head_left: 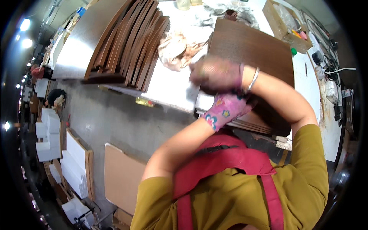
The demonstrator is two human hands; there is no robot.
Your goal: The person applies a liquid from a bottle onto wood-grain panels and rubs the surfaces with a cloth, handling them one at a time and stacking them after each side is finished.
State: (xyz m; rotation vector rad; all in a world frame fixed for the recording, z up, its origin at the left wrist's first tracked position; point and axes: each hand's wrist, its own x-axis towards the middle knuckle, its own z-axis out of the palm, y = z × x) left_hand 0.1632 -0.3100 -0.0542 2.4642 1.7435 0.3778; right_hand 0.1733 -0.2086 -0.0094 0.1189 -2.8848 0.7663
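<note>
My left hand point(229, 109), in a pink flowered glove, lies at the near left edge of a stack of dark brown wooden panels point(253, 42). Its fingers are partly hidden beneath my right wrist. Crossing over it, my right hand point(216, 74) wears a stained glove and is smeared by motion above the stack's left side. Whether that hand grips anything does not show. Just left of it, a crumpled pale cloth point(178, 50) lies on the white table point(168, 86).
Many brown boards point(130, 42) lean in a fanned row at the table's left. A cardboard box point(287, 27) with small items stands at the far right, near cables point(329, 65). White panels point(74, 168) and a brown board point(122, 176) are on the floor at left.
</note>
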